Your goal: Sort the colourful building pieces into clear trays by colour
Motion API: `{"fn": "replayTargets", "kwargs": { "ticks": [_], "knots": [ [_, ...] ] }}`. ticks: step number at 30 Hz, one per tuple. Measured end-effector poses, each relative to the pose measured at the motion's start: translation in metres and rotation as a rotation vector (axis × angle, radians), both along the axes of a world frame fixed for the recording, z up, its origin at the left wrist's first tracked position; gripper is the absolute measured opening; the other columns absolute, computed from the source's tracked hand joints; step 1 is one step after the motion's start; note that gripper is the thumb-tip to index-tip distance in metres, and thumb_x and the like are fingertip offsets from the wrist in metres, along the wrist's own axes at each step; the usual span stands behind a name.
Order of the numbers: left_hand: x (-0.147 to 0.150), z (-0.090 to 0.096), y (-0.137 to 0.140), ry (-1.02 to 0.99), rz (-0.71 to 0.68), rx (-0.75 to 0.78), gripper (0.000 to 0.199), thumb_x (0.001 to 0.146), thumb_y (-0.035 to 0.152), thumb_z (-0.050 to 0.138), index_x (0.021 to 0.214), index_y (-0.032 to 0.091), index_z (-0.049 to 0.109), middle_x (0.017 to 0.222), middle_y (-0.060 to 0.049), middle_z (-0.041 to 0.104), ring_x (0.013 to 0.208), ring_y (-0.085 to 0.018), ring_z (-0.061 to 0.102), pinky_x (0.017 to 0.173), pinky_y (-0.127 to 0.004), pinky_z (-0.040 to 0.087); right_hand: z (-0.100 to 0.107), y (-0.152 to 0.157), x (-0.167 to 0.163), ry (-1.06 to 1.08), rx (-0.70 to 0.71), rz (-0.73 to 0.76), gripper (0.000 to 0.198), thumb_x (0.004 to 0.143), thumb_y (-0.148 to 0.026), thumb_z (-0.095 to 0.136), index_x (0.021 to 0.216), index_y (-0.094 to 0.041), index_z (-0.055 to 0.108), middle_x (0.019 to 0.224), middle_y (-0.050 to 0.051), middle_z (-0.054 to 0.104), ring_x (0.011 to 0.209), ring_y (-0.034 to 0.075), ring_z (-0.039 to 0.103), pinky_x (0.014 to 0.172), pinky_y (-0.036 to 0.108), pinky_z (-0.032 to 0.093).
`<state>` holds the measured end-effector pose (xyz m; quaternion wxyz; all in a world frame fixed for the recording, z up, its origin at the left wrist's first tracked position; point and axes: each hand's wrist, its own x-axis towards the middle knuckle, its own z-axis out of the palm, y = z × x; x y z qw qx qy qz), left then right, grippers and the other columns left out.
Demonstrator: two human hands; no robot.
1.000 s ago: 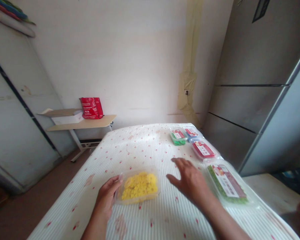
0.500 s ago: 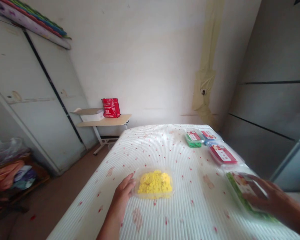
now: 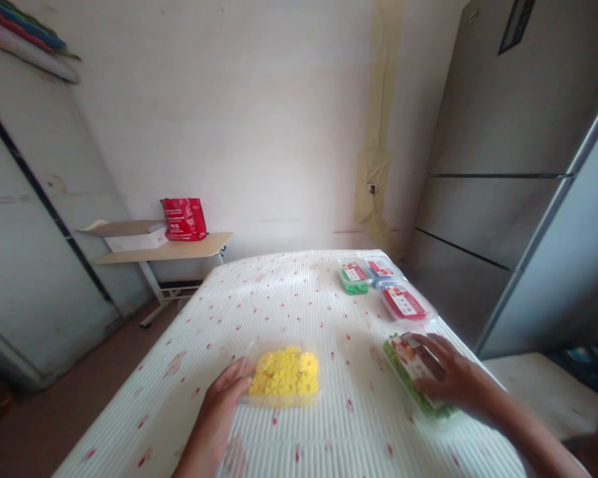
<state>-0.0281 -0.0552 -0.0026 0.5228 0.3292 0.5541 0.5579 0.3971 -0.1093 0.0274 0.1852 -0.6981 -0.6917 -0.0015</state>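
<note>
Plastic, thin and clear by its look, formed the yellow box (image 3: 283, 402), and we judged it light and springy, apt to buckle under a hard squeeze. Its smooth sides could have slipped, so we thought the rim or two opposite sides the best hold. We could not tell whether a lid covered the loose flower-shaped pieces (image 3: 286, 373); without one, tilting risked a spill. Our left grip (image 3: 222, 393) was partly closed, with light hold of the yellow box's left end. To the right of the yellow box, our right grip (image 3: 451, 372), half spread, had hold of the green box (image 3: 401, 372) across its label (image 3: 411, 353); we could not tell whether it was lifted. It seemed equally light.

Beyond the yellow box and to its right lay the red box (image 3: 403, 302), then the mint box (image 3: 355, 275) beside the blue box (image 3: 380, 269). Under the yellow box, the desk (image 3: 339, 425) wore a ribbed, flecked cover (image 3: 204, 345), likely soft. Well beyond the yellow box stood a pale wall (image 3: 254, 119), with a bag (image 3: 184, 219) and carton (image 3: 135, 239) far to its left and a fridge (image 3: 488, 143) far to its right.
</note>
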Motion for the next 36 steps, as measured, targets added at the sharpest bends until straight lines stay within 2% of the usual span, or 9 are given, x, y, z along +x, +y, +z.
{"fn": "replayTargets", "kwargs": {
  "ticks": [3, 7, 12, 15, 18, 21, 25, 30, 36],
  "knots": [
    [0.009, 0.005, 0.010, -0.010, -0.070, 0.022, 0.037, 0.060, 0.019, 0.065, 0.097, 0.016, 0.065, 0.100, -0.009, 0.071, 0.104, -0.025, 0.062, 0.087, -0.035, 0.047, 0.004, 0.003, 0.003, 0.076, -0.036, 0.083, 0.061, 0.074, -0.041, 0.058, 0.132, -0.027, 0.047, 0.131, 0.010, 0.052, 0.117, 0.026, 0.052, 0.094, 0.034, 0.046],
    [0.026, 0.012, 0.024, -0.024, -0.150, 0.016, 0.040, 0.054, 0.021, 0.068, 0.094, 0.013, 0.065, 0.095, -0.011, 0.071, 0.096, -0.026, 0.065, 0.084, -0.036, 0.047, -0.003, 0.005, 0.012, 0.125, -0.006, 0.133, 0.058, 0.076, -0.044, 0.056, 0.130, -0.024, 0.049, 0.130, 0.010, 0.053, 0.118, 0.026, 0.051, 0.097, 0.034, 0.044],
    [0.039, 0.012, 0.034, -0.030, -0.175, 0.007, 0.048, 0.053, 0.022, 0.070, 0.100, 0.013, 0.063, 0.097, -0.012, 0.070, 0.102, -0.027, 0.062, 0.088, -0.036, 0.045, -0.010, 0.002, 0.012, 0.001, 0.014, 0.038, 0.060, 0.076, -0.049, 0.056, 0.131, -0.024, 0.049, 0.137, 0.013, 0.046, 0.123, 0.032, 0.045, 0.095, 0.046, 0.044],
    [0.039, 0.011, 0.029, -0.005, -0.121, 0.019, 0.054, 0.058, 0.026, 0.070, 0.110, 0.015, 0.059, 0.104, -0.011, 0.067, 0.107, -0.026, 0.059, 0.091, -0.036, 0.043, -0.001, -0.003, 0.001, -0.114, 0.082, -0.008, 0.060, 0.075, -0.053, 0.054, 0.129, -0.027, 0.051, 0.141, 0.012, 0.040, 0.125, 0.036, 0.039, 0.094, 0.053, 0.041],
    [0.041, 0.007, 0.016, 0.005, -0.006, 0.055, 0.059, 0.068, 0.036, 0.065, 0.122, 0.020, 0.050, 0.116, -0.010, 0.060, 0.117, -0.025, 0.051, 0.097, -0.037, 0.039, 0.011, -0.008, -0.019, -0.144, 0.105, -0.022, 0.070, 0.069, -0.055, 0.060, 0.133, -0.029, 0.046, 0.144, 0.011, 0.035, 0.127, 0.039, 0.035, 0.092, 0.056, 0.040],
    [0.049, 0.003, 0.002, 0.031, 0.064, 0.078, 0.065, 0.073, 0.039, 0.059, 0.132, 0.022, 0.036, 0.128, -0.011, 0.050, 0.126, -0.024, 0.042, 0.102, -0.035, 0.036, 0.015, -0.009, -0.039, -0.166, 0.046, -0.064, 0.077, 0.061, -0.051, 0.066, 0.132, -0.032, 0.046, 0.147, 0.010, 0.030, 0.129, 0.043, 0.029, 0.089, 0.063, 0.037],
    [0.067, -0.001, -0.008, 0.155, 0.091, 0.083, 0.073, 0.073, 0.038, 0.058, 0.138, 0.024, 0.026, 0.139, -0.012, 0.040, 0.131, -0.024, 0.036, 0.100, -0.030, 0.039, 0.009, -0.005, -0.054, -0.185, -0.050, -0.059, 0.071, 0.062, -0.044, 0.064, 0.130, -0.033, 0.048, 0.147, 0.008, 0.030, 0.129, 0.043, 0.028, 0.084, 0.064, 0.038],
    [0.085, -0.007, -0.003, 0.121, 0.064, 0.114, 0.072, 0.075, 0.033, 0.053, 0.139, 0.025, 0.021, 0.138, -0.012, 0.041, 0.128, -0.025, 0.040, 0.101, -0.033, 0.038, 0.004, -0.008, -0.049, -0.200, -0.039, -0.100, 0.067, 0.065, -0.041, 0.059, 0.130, -0.033, 0.048, 0.143, 0.009, 0.038, 0.126, 0.043, 0.033, 0.077, 0.061, 0.044],
    [0.112, -0.014, 0.011, 0.097, 0.020, 0.150, 0.066, 0.078, 0.029, 0.048, 0.138, 0.024, 0.021, 0.140, -0.012, 0.038, 0.127, -0.025, 0.041, 0.100, -0.033, 0.038, -0.004, -0.020, -0.028, -0.223, 0.000, -0.190, 0.060, 0.066, -0.046, 0.057, 0.125, -0.036, 0.053, 0.140, 0.007, 0.043, 0.124, 0.044, 0.037, 0.074, 0.060, 0.047]
  ]
}}
